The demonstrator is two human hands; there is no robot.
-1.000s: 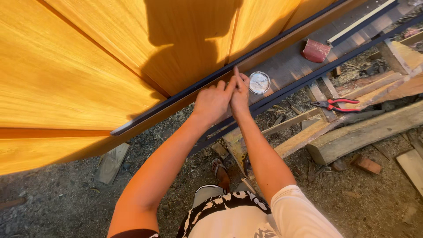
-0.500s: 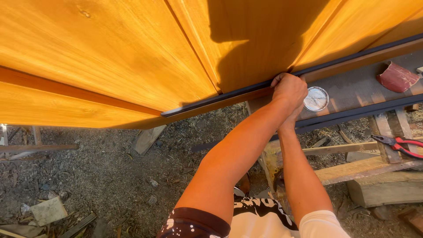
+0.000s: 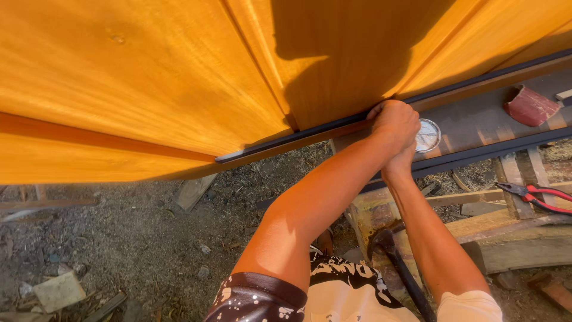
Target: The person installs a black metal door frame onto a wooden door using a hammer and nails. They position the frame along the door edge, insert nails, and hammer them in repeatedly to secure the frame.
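A large orange varnished wooden panel (image 3: 149, 89) lies flat in front of me, with a dark strip (image 3: 286, 138) running along its lower edge. My left hand (image 3: 394, 122) is curled into a fist on that strip at the panel's edge. Tucked just under it is my right hand (image 3: 403, 164), mostly hidden by the left, so its grip is unclear. A small round metal tin (image 3: 429, 136) sits on a dark grey board (image 3: 476, 125) right beside my hands.
A reddish piece of sandpaper (image 3: 529, 106) lies on the grey board at right. Red-handled pliers (image 3: 536, 197) rest on wooden planks (image 3: 506, 238). A dark hammer (image 3: 396, 262) stands between my arms. Dirt ground with wood scraps (image 3: 56, 291) lies at lower left.
My hands went from flat fingers on the strip to a closed fist, left over right. The view has swung left, so the tin, sandpaper and pliers sit further right.
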